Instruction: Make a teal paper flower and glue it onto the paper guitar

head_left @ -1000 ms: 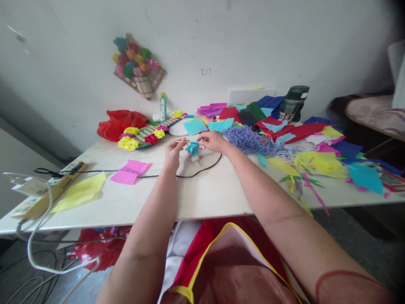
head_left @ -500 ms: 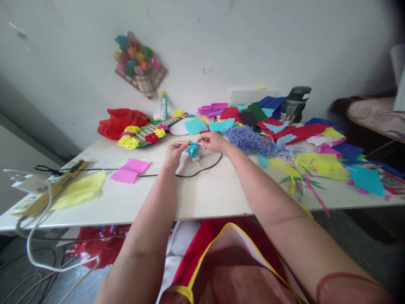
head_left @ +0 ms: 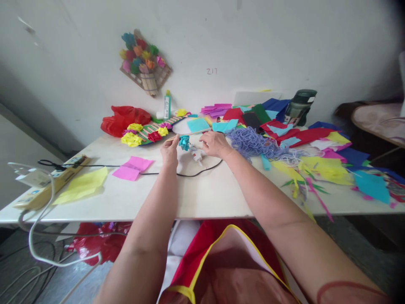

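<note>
My left hand (head_left: 170, 148) is closed, its fingertips pinching a crumpled teal paper flower (head_left: 184, 142) above the white table. A thin tan strip (head_left: 193, 133) runs behind the flower between my hands; whether either hand grips it I cannot tell. To the right, my right hand (head_left: 215, 144) is apart from the flower, fingers bent and drawn together. Anything between those fingers is too small to make out. Below and between both hands lies a small white tool that looks like a glue gun (head_left: 197, 156), with a black cord (head_left: 202, 170) near it.
Purple yarn (head_left: 249, 141), coloured paper sheets (head_left: 329, 169) and a dark bottle (head_left: 300, 107) lie to the right. At left are a power strip (head_left: 68, 177), yellow paper (head_left: 82, 183) and pink paper (head_left: 132, 168). A flower-decorated panel (head_left: 152, 130) and red bag (head_left: 125, 120) sit behind.
My right hand has come away from the teal flower, leaving a gap. My left hand has shifted slightly left with the flower, and the white tool beneath now shows more fully.
</note>
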The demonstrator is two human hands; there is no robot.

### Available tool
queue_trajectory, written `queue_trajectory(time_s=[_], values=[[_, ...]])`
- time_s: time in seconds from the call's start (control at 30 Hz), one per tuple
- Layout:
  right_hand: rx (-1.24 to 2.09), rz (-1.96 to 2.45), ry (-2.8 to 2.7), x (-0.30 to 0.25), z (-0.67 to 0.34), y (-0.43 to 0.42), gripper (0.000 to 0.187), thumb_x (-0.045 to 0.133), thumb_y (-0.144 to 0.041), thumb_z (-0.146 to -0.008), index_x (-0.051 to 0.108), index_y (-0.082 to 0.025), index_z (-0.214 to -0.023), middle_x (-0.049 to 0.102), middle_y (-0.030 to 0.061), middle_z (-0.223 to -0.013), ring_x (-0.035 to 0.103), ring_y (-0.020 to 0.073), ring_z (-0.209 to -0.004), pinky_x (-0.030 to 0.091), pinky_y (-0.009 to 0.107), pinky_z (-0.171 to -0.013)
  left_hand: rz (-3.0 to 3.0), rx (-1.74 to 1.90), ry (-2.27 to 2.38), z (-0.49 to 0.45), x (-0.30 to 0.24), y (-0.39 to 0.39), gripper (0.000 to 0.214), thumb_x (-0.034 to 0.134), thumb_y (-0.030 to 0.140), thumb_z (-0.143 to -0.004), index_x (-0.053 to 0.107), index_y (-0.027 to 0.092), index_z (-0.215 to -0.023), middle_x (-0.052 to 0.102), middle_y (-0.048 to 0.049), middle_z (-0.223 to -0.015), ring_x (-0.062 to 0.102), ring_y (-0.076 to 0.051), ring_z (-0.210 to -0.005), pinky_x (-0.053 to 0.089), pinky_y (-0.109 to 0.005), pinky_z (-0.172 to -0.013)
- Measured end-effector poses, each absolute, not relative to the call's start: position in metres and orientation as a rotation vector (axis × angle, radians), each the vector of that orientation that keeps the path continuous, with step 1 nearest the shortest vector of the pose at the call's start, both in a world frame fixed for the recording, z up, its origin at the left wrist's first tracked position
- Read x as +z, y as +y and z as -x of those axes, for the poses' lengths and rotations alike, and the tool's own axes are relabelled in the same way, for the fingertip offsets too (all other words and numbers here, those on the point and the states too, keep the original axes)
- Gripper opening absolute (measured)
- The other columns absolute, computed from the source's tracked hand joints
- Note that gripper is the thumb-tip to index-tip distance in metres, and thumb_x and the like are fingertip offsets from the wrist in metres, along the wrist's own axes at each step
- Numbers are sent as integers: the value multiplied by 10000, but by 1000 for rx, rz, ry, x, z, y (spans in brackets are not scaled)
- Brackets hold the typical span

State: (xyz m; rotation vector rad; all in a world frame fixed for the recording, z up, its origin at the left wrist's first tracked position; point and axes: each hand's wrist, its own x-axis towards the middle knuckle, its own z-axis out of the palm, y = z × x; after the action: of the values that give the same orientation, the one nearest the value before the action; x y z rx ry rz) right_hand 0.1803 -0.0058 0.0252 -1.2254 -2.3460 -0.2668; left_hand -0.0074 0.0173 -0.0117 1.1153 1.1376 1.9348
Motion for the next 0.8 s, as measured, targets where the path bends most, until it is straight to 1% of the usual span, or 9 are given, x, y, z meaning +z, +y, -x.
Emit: queue_trajectory(time_s=[0.1, 0.2, 0.27, 0.33, 0.47, 0.57, 0.67, 0.73, 0.8], values=[[-229, 1379, -2461, 24, -182, -4, 363, 557, -169, -729, 657, -146, -1077, 656, 124, -1104, 560, 261, -1055, 413, 327, -874, -1089, 1980, 1161, 9, -15, 20, 307, 731, 448, -626, 646, 168, -717, 674, -26, -706, 628, -174, -774, 441, -275, -665], [-180, 1514, -2547, 20, -184, -2, 477, 584, -159, -690, 607, -153, -1166, 632, 147, -1157, 563, 281, -1080, 433, 339, -862, -1095, 1989, 1150, 9, -17, 22, 309, 721, 453, -632, 640, 170, -727, 673, -27, -706, 630, -176, -776, 441, -278, -665], [-135, 1577, -2586, 16, -182, -2, 551, 588, -155, -685, 551, -154, -1236, 618, 158, -1179, 565, 290, -1083, 445, 348, -851, -1120, 1983, 1139, 9, -19, 22, 309, 719, 456, -631, 639, 174, -729, 670, -27, -699, 629, -176, -761, 444, -282, -660], [-115, 1613, -2600, 11, -178, -3, 580, 582, -146, -698, 510, -149, -1273, 607, 161, -1196, 557, 289, -1100, 446, 354, -863, -1159, 1973, 1121, 8, -20, 23, 310, 718, 460, -629, 639, 177, -726, 665, -27, -691, 626, -175, -744, 446, -284, -649], [-175, 1602, -2576, 5, -172, -5, 460, 555, -155, -747, 554, -140, -1206, 624, 157, -1158, 558, 269, -1103, 432, 353, -897, -1184, 1981, 1118, 8, -23, 26, 327, 725, 474, -609, 633, 172, -692, 656, -31, -675, 608, -163, -684, 427, -274, -587], [-233, 1594, -2533, 7, -176, -4, 371, 573, -211, -749, 620, -156, -1113, 651, 159, -1103, 593, 281, -1047, 444, 356, -853, -1171, 1948, 1153, 9, -24, 27, 348, 731, 490, -593, 635, 167, -682, 641, -22, -638, 558, -126, -562, 367, -252, -491], [-262, 1617, -2444, 16, -185, -3, 285, 566, -270, -768, 673, -183, -1017, 685, 156, -1018, 631, 291, -969, 450, 358, -795, -1148, 1901, 1144, 8, -24, 27, 369, 740, 502, -572, 641, 169, -695, 625, -4, -591, 460, -82, -435, 311, -238, -419], [-261, 1650, -2386, 23, -193, -3, 253, 561, -308, -775, 697, -202, -961, 701, 148, -963, 648, 293, -922, 452, 357, -766, -1140, 1888, 1131, 8, -24, 26, 377, 745, 501, -562, 645, 166, -702, 622, -1, -581, 418, -68, -394, 294, -237, -398], [-234, 1685, -2339, 28, -202, -2, 237, 566, -338, -768, 713, -226, -916, 713, 123, -939, 654, 286, -903, 458, 343, -744, -1143, 1892, 1121, 8, -24, 26, 373, 746, 493, -567, 649, 160, -705, 628, -8, -593, 433, -72, -398, 304, -240, -400]])
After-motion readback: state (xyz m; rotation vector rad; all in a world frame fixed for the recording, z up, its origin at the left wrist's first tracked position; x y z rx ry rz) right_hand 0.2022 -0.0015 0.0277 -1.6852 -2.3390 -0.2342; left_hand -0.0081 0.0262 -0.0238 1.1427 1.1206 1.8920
